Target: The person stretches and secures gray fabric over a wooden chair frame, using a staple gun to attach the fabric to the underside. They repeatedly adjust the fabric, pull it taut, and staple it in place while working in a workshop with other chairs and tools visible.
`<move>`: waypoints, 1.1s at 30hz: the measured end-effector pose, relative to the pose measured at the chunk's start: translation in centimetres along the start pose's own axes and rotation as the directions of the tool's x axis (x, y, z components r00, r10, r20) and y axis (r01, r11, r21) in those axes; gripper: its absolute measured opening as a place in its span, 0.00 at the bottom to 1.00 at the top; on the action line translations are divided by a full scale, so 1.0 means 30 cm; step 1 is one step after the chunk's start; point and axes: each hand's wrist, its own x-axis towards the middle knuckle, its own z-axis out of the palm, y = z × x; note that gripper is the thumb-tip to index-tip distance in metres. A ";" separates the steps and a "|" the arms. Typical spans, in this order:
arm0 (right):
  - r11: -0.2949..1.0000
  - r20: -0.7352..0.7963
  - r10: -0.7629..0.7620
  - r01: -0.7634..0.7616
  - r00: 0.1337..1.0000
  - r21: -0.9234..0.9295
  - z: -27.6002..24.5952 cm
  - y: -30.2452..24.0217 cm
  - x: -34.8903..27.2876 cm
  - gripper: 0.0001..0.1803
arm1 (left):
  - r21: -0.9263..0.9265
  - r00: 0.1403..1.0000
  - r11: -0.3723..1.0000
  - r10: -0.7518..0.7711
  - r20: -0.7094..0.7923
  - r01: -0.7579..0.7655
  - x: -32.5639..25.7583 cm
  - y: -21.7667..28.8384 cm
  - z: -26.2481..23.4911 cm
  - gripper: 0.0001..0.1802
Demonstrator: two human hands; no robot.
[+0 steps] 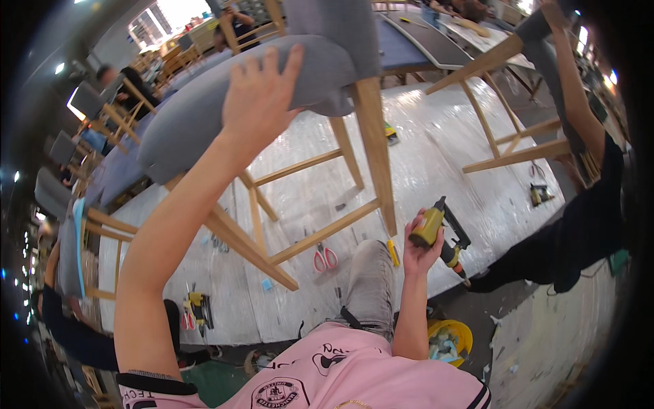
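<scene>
While I follow from afar through the head camera, the largest thing before me is the desk (pixel 429 157), its top wrapped in shiny plastic. Over it, filling the upper middle, I see the grey upholstered chair (pixel 180 119) at a slant, its pale wooden legs reaching down toward the plastic (whether every foot rests there, I cannot tell). On the right is a co-worker (pixel 593 211) in dark clothing, an arm alongside a second chair (pixel 518 157) of similar grey and pale wood. Below the desk's near edge, a yellow bucket (pixel 466 332) holds bluish and whitish scraps. I have the left hand (pixel 262 101) spread over the grey seat, fingers extended and palm down, while the right hand (pixel 421 255) grips the yellow body of a staple gun (pixel 426 230), near one chair leg but apart from it. Another yellow and black staple gun (pixel 199 303) lies toward the desk's left end. Under the chair's front rail I make out red-handled scissors (pixel 323 251); smaller yet are a slim yellow tool (pixel 393 253) just beside the wearer's knee (pixel 372 262) and a light blue scrap (pixel 267 283) near a chair foot.
</scene>
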 end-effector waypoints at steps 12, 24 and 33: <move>-0.059 0.639 0.118 0.648 0.760 -0.760 0.461 0.489 0.165 0.23 | 0.072 0.992 0.997 0.044 -0.118 -0.035 -0.074 0.019 -0.009 0.52; 0.372 0.337 0.210 0.244 0.918 -0.896 0.551 0.598 0.166 0.27 | 0.104 0.991 0.994 0.028 -0.133 -0.014 -0.097 0.071 -0.027 0.46; 0.049 0.579 0.205 0.583 0.789 -0.811 0.592 0.564 0.197 0.17 | -0.353 0.988 0.931 -0.036 0.150 0.088 -0.001 -0.104 -0.093 0.67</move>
